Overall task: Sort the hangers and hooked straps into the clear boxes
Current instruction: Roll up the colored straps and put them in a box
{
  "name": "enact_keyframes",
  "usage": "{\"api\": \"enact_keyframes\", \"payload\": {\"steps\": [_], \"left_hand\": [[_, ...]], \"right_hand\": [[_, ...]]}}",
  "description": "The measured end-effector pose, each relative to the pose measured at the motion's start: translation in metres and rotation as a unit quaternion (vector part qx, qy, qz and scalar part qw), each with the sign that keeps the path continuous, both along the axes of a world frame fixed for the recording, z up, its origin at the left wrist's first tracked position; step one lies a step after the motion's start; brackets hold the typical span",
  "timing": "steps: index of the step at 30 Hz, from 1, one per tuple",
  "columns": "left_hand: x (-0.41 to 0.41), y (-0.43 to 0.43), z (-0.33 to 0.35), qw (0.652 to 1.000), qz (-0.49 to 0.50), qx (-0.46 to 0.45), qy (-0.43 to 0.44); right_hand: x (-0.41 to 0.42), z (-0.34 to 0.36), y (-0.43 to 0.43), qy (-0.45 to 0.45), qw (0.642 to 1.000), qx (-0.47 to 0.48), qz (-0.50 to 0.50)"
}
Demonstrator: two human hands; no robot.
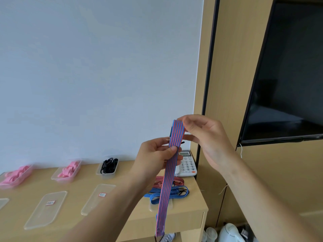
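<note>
I hold a red-and-blue striped hooked strap (167, 177) up in front of me, hanging down past the desk edge. My left hand (155, 154) pinches it a little below its top. My right hand (201, 137) pinches the folded top end. More striped straps (167, 189), blue and red, lie in a loose pile on the desk's right end. Two clear boxes hold pink hangers (69, 170) (15, 175). A third clear box (107, 165) holds black hooks.
Clear lids (46, 208) (97, 198) with labels lie flat on the wooden desk (192, 205). A white telephone (187, 165) stands at the back right corner. A dark TV screen (288, 75) hangs on the right wall. A kettle (230, 233) sits below the desk.
</note>
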State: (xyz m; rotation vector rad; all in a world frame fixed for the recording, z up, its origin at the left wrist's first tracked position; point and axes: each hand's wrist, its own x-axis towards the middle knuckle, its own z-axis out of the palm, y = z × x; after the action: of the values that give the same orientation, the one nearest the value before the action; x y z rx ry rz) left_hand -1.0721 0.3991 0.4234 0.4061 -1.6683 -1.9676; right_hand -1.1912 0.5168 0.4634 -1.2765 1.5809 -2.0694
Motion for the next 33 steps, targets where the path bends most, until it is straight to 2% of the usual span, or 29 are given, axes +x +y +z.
{"api": "enact_keyframes", "payload": {"steps": [2, 6, 15, 18, 22, 28, 33], "left_hand": [[-0.001, 0.0, 0.0, 1.0, 0.012, -0.002, 0.001], [0.0, -0.001, 0.001, 0.999, 0.034, 0.009, -0.001], [0.001, -0.005, 0.002, 0.999, 0.031, 0.002, -0.044], [0.001, -0.006, 0.002, 0.999, 0.031, -0.011, -0.04], [0.003, -0.007, 0.008, 1.0, 0.002, -0.005, -0.017], [0.005, -0.01, 0.013, 0.995, -0.053, 0.082, -0.002], [0.006, -0.014, 0.009, 0.997, -0.082, 0.008, -0.002]], "right_hand": [[-0.001, 0.001, 0.002, -0.014, 1.0, 0.013, 0.023], [-0.005, 0.001, 0.008, -0.007, 0.991, 0.104, 0.087], [-0.004, 0.0, 0.005, -0.014, 0.998, 0.016, 0.059], [-0.004, 0.001, 0.005, 0.015, 0.998, 0.041, 0.052], [-0.004, -0.004, 0.004, 0.024, 0.991, 0.088, 0.098], [-0.007, -0.01, 0.003, 0.063, 0.991, 0.082, 0.081], [-0.005, -0.017, -0.001, 0.12, 0.988, 0.088, 0.051]]}}
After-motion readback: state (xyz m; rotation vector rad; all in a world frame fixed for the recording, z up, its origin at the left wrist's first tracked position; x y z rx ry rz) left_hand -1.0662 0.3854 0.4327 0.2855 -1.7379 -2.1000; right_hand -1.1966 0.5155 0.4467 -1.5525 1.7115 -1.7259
